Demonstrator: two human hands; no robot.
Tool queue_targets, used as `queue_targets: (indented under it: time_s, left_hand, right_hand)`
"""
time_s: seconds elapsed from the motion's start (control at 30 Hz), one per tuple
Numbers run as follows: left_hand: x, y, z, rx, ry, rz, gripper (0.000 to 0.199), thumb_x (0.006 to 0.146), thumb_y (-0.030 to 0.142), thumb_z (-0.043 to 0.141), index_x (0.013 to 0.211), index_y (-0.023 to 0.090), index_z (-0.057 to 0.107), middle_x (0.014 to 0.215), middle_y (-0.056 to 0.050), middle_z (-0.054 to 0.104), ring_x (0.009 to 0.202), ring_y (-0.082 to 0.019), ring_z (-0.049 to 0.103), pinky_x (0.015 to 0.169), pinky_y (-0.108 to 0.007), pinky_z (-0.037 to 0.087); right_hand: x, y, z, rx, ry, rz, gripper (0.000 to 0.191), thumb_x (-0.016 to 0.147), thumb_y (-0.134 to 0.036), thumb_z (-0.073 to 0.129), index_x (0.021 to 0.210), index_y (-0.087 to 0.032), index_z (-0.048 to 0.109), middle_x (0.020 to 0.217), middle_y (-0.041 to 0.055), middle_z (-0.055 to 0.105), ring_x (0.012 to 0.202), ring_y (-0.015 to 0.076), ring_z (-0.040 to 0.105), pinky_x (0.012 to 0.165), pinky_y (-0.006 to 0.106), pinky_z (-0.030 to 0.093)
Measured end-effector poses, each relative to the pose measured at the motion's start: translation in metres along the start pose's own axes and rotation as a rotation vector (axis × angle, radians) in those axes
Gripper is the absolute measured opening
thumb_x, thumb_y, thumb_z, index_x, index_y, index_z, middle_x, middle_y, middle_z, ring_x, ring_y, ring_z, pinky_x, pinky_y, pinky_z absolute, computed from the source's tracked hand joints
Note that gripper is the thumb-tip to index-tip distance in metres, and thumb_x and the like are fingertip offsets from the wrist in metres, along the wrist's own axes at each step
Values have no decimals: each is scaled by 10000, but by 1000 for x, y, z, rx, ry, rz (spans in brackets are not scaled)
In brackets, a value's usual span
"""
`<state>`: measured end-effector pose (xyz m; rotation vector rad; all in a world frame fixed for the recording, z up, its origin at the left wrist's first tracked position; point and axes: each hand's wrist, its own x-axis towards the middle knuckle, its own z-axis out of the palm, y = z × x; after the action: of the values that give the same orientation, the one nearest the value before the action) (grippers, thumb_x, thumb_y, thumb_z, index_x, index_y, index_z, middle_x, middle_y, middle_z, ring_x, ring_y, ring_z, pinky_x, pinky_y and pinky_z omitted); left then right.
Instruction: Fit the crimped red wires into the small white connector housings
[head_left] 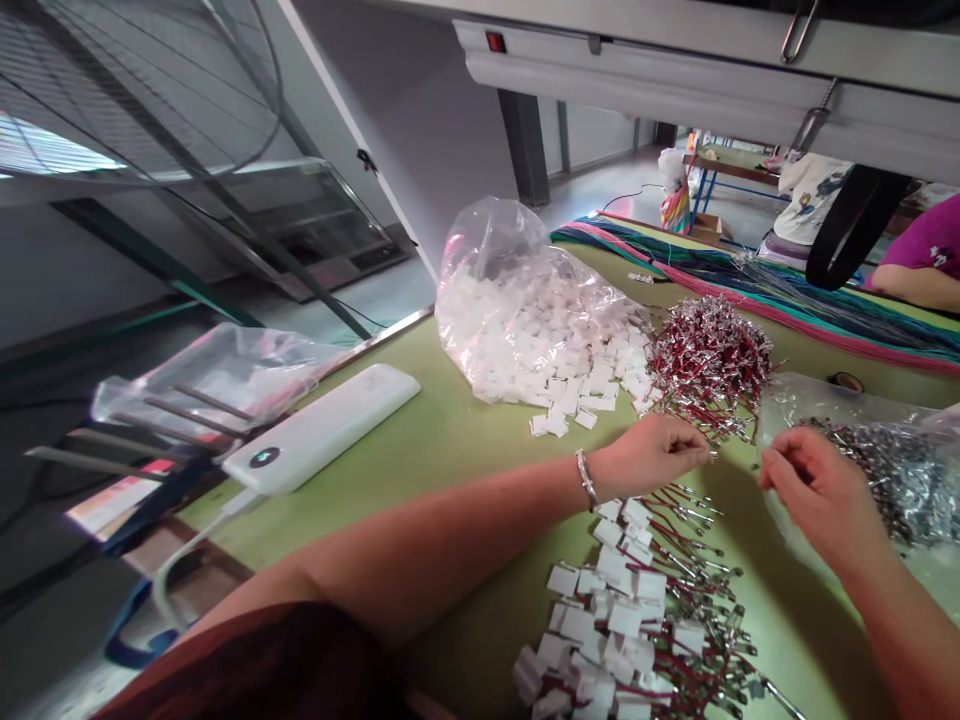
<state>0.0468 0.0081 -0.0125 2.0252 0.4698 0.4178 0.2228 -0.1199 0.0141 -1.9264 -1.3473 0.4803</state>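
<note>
My left hand (664,452), with a silver bracelet at its wrist, is closed in a pinch at the near edge of a heap of short red wires with metal ends (709,352). What its fingertips hold is too small to make out. Across a short gap, my right hand (817,490) is also pinched, beside a clear bag of small dark metal parts (874,465); anything in it is hidden. Below my left hand lie many red wires with white plastic pieces (626,615) at one end and metal tips at the other.
A large clear bag (499,290) spills small white pieces onto the green table (450,450). At left are a white power bank (322,430) with a cable and metal prongs (150,440). Long coloured wires (787,290) line the far edge; people sit beyond.
</note>
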Motion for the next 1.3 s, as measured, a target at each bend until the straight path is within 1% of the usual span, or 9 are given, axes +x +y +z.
queue_targets:
  time_s: [0.17, 0.4, 0.63, 0.73, 0.87, 0.93, 1.0, 1.1, 1.3]
  left_hand:
    - [-3, 7, 3, -97, -19, -29, 203, 875, 267, 513, 803, 145, 659, 691, 11, 628, 633, -79, 529, 614, -204, 446]
    - [-3, 4, 4, -116, 5, 12, 226, 890, 256, 495, 783, 133, 652, 701, 0, 632, 652, -79, 532, 617, -197, 441]
    - [-17, 0, 7, 488, 47, 301, 235, 892, 195, 444, 848, 185, 675, 755, -14, 665, 708, -117, 584, 636, -233, 444]
    - [-16, 4, 4, 670, 5, 335, 232, 888, 184, 452, 835, 193, 677, 760, -17, 665, 711, -131, 584, 609, -243, 429]
    - [-3, 10, -26, 626, -103, 248, 247, 905, 374, 518, 853, 208, 693, 812, -12, 673, 779, -131, 592, 680, -242, 440]
    - [2, 10, -45, 702, -10, 35, 420, 931, 482, 428, 798, 181, 689, 780, -43, 659, 726, -152, 583, 637, -269, 434]
    - [3, 7, -58, 832, 38, -137, 418, 918, 479, 446, 800, 155, 682, 812, -81, 657, 775, -198, 593, 642, -300, 440]
    - [1, -1, -59, 936, 2, -224, 290, 855, 409, 565, 893, 143, 673, 904, -105, 657, 878, -250, 597, 692, -329, 460]
    - [2, -5, -41, 972, -61, -252, 234, 868, 244, 476, 878, 114, 669, 904, -135, 658, 867, -251, 614, 688, -325, 477]
  right_hand:
    - [-9, -6, 29, 551, 15, 94, 237, 808, -416, 629, 882, -193, 602, 757, 40, 677, 604, 140, 596, 552, 280, 520]
    - [-11, -2, 39, 634, -40, 103, 189, 772, -370, 683, 863, -205, 680, 695, 5, 658, 571, 124, 584, 540, 267, 517]
    - [-17, -7, 38, 590, -203, 203, 310, 730, -482, 683, 760, -175, 647, 617, 13, 641, 484, 111, 552, 462, 247, 474]
    - [-18, -8, 38, 559, -224, 237, 338, 728, -512, 661, 739, -176, 622, 626, 20, 645, 481, 115, 551, 455, 249, 468]
    - [-14, 0, 35, 357, -192, 152, 285, 772, -476, 599, 786, -194, 643, 691, 29, 671, 527, 134, 560, 457, 253, 452]
    - [-12, 4, 33, 195, -176, 67, 240, 795, -432, 570, 801, -212, 667, 717, 27, 687, 578, 152, 582, 518, 277, 472]
    - [-11, 7, 32, 59, -193, -44, 190, 790, -379, 575, 797, -232, 694, 780, 32, 710, 685, 181, 624, 651, 321, 505]
    - [-9, 7, 27, -21, -189, -152, 168, 784, -352, 583, 804, -256, 720, 880, 40, 726, 821, 210, 649, 772, 355, 503]
    - [10, 22, -25, -168, 108, -6, 283, 783, -462, 565, 845, -230, 715, 787, 30, 726, 680, 210, 650, 591, 292, 479]
